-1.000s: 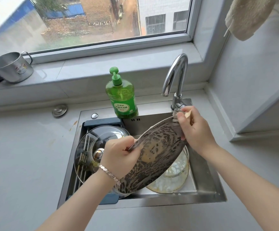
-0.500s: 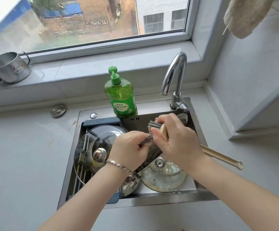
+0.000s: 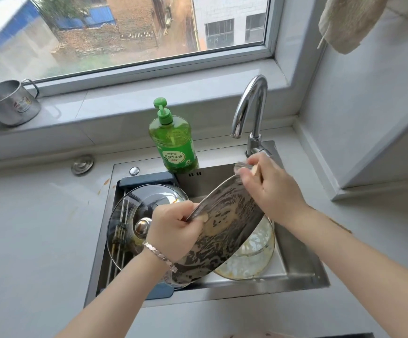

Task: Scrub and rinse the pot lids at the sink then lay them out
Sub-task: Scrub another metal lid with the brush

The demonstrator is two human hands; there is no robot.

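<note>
Soap bottle (image 3: 173,145) and tap (image 3: 249,103) behind sink (image 3: 302,264), left hand (image 3: 173,230) gripping soapy lid (image 3: 224,230), right hand (image 3: 271,189) clutching brush (image 3: 242,165), glass lid (image 3: 254,254) beneath

I see a wide window (image 3: 125,32) across the top, with daylight coming through it onto a pale tiled sill (image 3: 129,98) (brick and blue-roofed buildings outside). Below runs a light grey countertop (image 3: 27,228), meeting a plain white wall (image 3: 368,106) on the right, where a cream cloth (image 3: 349,23) hangs.
</note>
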